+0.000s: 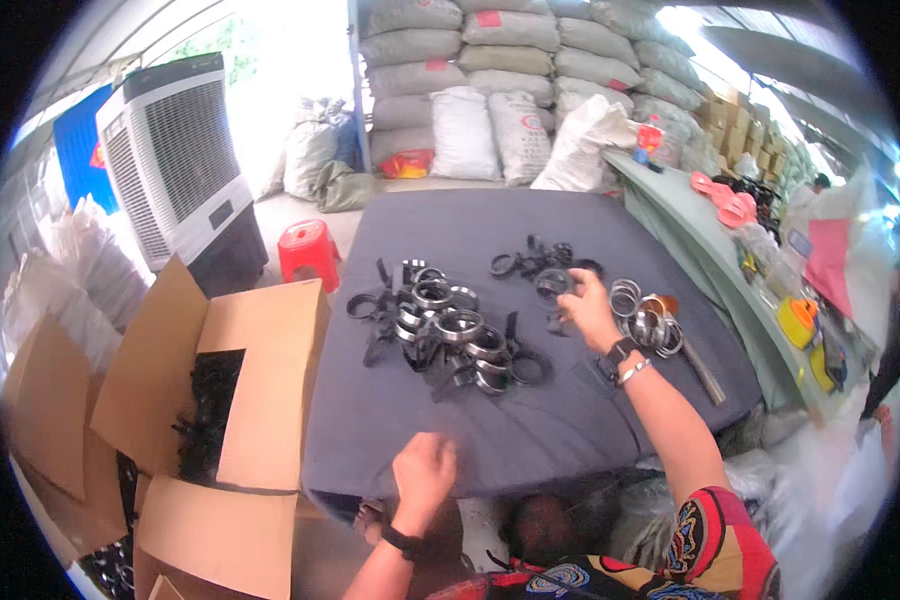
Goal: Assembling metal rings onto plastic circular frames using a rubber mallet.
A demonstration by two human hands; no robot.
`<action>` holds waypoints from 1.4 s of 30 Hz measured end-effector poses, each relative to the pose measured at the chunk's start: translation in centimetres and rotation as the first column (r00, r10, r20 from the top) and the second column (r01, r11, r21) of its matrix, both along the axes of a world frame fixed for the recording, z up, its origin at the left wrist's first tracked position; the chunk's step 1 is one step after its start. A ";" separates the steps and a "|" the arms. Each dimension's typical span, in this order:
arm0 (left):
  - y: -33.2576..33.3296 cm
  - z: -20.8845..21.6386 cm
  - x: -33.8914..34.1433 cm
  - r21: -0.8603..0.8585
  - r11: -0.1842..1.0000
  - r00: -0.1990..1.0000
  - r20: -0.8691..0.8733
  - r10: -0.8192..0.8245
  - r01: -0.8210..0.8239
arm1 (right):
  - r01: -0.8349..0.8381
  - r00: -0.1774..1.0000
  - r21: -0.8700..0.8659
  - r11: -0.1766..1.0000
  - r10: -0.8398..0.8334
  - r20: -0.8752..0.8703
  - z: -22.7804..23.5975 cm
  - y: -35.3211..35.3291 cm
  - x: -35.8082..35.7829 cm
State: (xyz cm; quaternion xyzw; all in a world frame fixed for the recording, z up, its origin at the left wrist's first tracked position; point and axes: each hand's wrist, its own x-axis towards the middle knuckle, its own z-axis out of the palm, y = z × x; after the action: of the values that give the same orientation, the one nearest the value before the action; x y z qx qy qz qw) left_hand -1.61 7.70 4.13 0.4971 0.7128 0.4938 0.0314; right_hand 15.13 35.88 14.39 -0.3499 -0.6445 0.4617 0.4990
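At the right of the dark grey padded table, my right hand has its fingers closed on a black ring. Just behind it lies a small group of black rings. Several silver metal rings lie close to the right wrist. In the middle spreads a larger pile of silver and black rings, with black strap-like pieces among them. My left hand is curled into a fist over the table's front edge, apart from the pile; whatever it may hold is hidden.
Left of the table stands an open cardboard box with black pieces inside. A metal rod lies by the right edge. Beyond are a red stool, an air cooler, stacked sacks and a green-covered side table.
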 end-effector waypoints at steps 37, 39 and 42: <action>1.6 -1.6 3.4 0.110 0.951 0.928 0.212 -0.307 0.290 | 0.273 0.955 -0.042 0.961 -0.265 0.136 -3.8 0.6 14.5; 1.7 -2.0 3.3 0.101 0.950 0.925 0.219 -0.310 0.295 | 0.115 0.993 -0.175 0.978 -0.111 0.030 -2.2 -3.6 14.0; 1.2 -0.8 2.9 0.132 0.931 0.870 0.331 -0.364 0.340 | -0.215 0.974 -0.478 0.851 0.225 -0.038 -3.4 -7.3 13.2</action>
State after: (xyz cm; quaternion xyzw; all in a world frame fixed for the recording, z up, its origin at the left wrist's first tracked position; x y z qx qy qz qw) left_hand 1.30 8.90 3.35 0.5234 0.5755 0.5849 0.2298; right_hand 28.31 28.54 10.94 -0.3909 -0.5507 0.6574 0.3344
